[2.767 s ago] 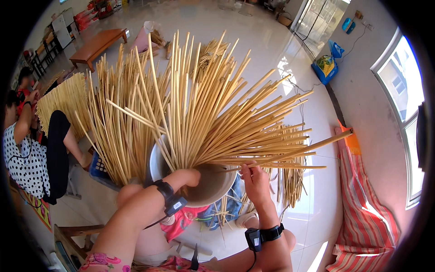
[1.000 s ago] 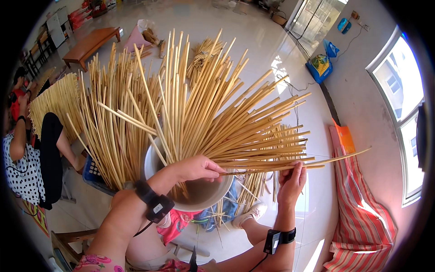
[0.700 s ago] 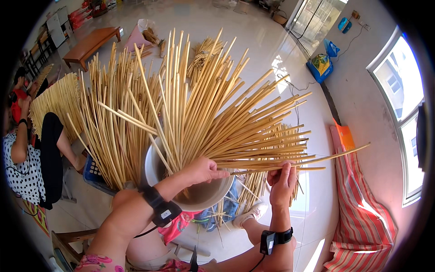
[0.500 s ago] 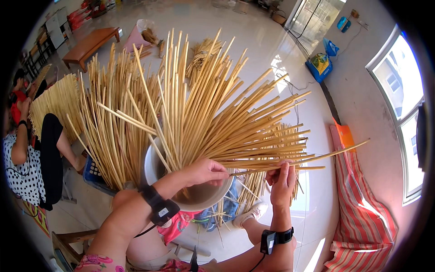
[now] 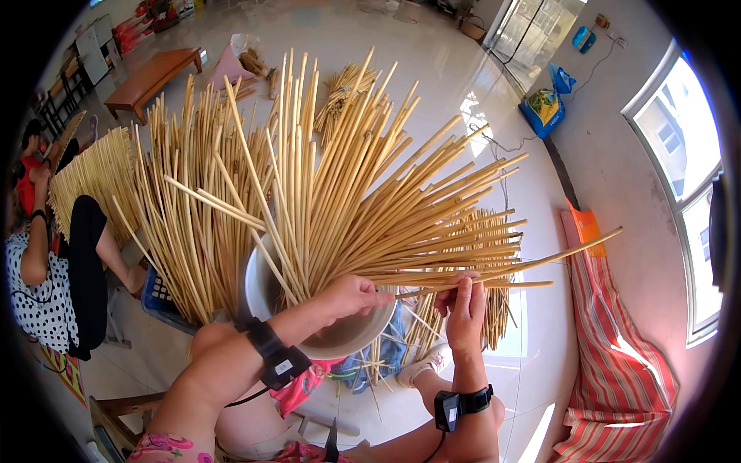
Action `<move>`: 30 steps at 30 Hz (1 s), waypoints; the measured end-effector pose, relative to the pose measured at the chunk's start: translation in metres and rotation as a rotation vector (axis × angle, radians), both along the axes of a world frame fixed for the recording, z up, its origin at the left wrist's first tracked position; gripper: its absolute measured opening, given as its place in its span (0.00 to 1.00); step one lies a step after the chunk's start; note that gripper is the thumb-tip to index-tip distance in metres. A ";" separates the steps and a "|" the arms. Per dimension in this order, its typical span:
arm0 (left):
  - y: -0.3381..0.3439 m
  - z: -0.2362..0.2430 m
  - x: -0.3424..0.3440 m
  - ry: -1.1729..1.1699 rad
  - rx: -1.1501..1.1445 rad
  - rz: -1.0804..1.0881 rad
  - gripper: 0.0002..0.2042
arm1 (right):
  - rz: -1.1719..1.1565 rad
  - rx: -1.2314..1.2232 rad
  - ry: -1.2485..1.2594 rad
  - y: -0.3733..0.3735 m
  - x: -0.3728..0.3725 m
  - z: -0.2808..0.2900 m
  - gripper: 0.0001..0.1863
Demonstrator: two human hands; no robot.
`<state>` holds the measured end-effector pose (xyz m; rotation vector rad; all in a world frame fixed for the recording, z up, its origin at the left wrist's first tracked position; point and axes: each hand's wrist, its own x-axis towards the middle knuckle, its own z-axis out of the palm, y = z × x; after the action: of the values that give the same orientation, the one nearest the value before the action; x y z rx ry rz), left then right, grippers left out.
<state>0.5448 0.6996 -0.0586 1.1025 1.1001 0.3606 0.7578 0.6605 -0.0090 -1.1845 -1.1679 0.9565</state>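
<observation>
One long, pale stalk (image 5: 587,245) is held out to the right of the basin (image 5: 369,333), past its right rim. It is gripped by the right hand (image 5: 463,305) between the thumb and the bent fingers, nearer to its darker inner end than to its far tip, which is raised toward the wall side of the floor (image 5: 536,339). The inner end is brought up to the fingertips of the left hand (image 5: 351,298), which is placed over the basin's right rim. The left fingers are curled and drawn narrow; whether the stalk's end is touched or pinched by them cannot be told.

Just beyond both hands, a thick sheaf (image 5: 386,208) is held upright by the basin and fanned out over its far and right rims; its lowest stalks are crossed closely by the held one near the right hand. More cut stalks (image 5: 494,312) are laid on the floor past the basin's right rim. Off the left rim, a second sheaf (image 5: 202,239) is carried by a blue crate (image 5: 158,297), whose near left corner is left uncovered.
</observation>
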 end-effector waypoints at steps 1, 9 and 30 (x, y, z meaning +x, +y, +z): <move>0.001 0.003 -0.002 -0.111 -0.011 -0.005 0.09 | -0.009 -0.011 0.004 0.000 0.005 0.003 0.12; 0.007 0.004 -0.010 -0.308 -0.050 -0.006 0.05 | 0.002 -0.022 0.033 -0.001 0.005 0.009 0.10; 0.004 0.004 -0.003 -0.177 0.088 -0.026 0.05 | -0.005 0.080 -0.022 -0.003 -0.002 0.008 0.12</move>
<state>0.5414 0.7031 -0.0549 1.1387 0.9195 0.4805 0.7555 0.6571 -0.0012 -1.1353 -1.2092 0.8871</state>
